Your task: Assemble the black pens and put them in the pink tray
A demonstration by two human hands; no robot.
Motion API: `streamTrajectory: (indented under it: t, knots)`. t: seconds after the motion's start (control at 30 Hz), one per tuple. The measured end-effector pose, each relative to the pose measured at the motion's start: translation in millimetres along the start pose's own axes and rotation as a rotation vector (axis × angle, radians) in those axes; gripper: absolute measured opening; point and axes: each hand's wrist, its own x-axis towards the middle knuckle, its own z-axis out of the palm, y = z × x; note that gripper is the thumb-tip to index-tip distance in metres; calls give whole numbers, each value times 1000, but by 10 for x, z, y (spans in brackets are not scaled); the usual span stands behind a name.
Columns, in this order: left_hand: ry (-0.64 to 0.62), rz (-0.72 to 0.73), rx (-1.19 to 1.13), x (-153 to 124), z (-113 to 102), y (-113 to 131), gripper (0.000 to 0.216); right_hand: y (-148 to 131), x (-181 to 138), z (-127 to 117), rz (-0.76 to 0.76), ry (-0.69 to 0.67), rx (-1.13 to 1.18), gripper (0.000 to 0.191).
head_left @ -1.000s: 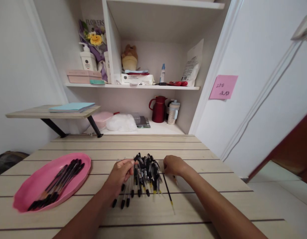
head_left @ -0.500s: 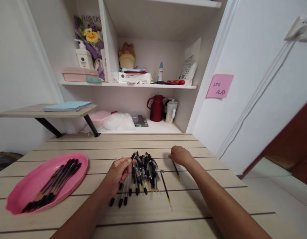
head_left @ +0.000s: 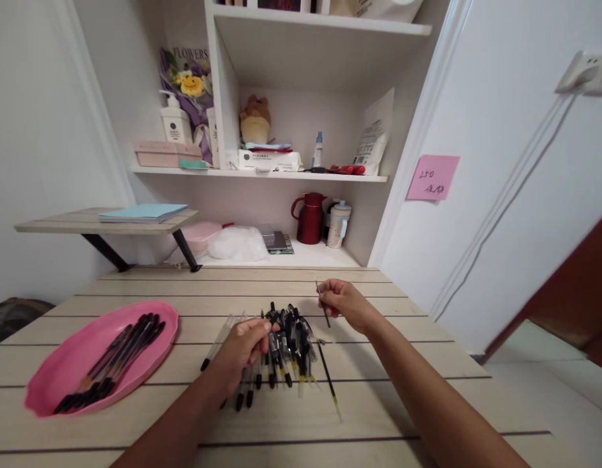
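Observation:
A thin pen refill [head_left: 326,315] is pinched in my right hand [head_left: 344,302], its pointed tip up and its black tube slanting down below the fingers. My left hand [head_left: 249,338] is closed over the left edge of a heap of black pen caps and refills [head_left: 294,331]; whatever its fingertips grip is too small to make out. Clear pen barrels with black ends [head_left: 249,393] lie around and partly under that hand. A separate refill [head_left: 329,377], black with a yellow band, lies on the table to the right of the heap.
On the left stands a pink oval tray [head_left: 157,357] holding several black pens [head_left: 120,357]. Behind it, a small raised shelf [head_left: 52,223] bears a blue booklet [head_left: 143,212]. A red jug [head_left: 309,220] and a cup [head_left: 338,224] stand in the cabinet at the back.
My right hand has raised the refill off the table, tip now upward, and come a little left. My left hand has shifted slightly right and down toward the heap. The camera view has tilted up.

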Motion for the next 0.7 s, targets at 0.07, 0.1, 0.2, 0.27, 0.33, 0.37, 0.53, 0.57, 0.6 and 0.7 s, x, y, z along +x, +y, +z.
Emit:
streamTrajectory:
  t: [0.07, 0.1, 0.2, 0.27, 0.33, 0.37, 0.53, 0.57, 0.6, 0.7]
  knots:
    - [5, -3, -5, -14, 28, 6, 29, -151, -56, 66, -126, -21, 340, 21]
    - [-7, -6, -12, -16, 34, 7, 29, -222, -85, 97, -170, -26, 446, 19]
    - [-58, -25, -35, -12, 26, 13, 29, -396, -151, 166, -270, -4, 654, 17]
    - [-73, -33, -50, -15, 19, 21, 29, -479, -165, 191, -326, 65, 730, 16]
    - [-83, -35, -63, -28, 24, 32, 29, -543, -159, 206, -368, 145, 755, 15]
    - [-85, -32, -67, -36, 30, 37, 29, -571, -153, 212, -382, 174, 751, 15]
    - [-43, 0, -74, -58, 48, 54, 27, -652, -147, 259, -414, 195, 673, 12]
    - [-49, -3, -75, -56, 44, 56, 27, -656, -151, 269, -416, 195, 665, 12]
    - [-60, -9, -75, -52, 38, 57, 27, -656, -157, 279, -416, 196, 658, 12]
    - [-76, -8, -66, -42, 22, 56, 27, -642, -170, 312, -406, 184, 644, 12]
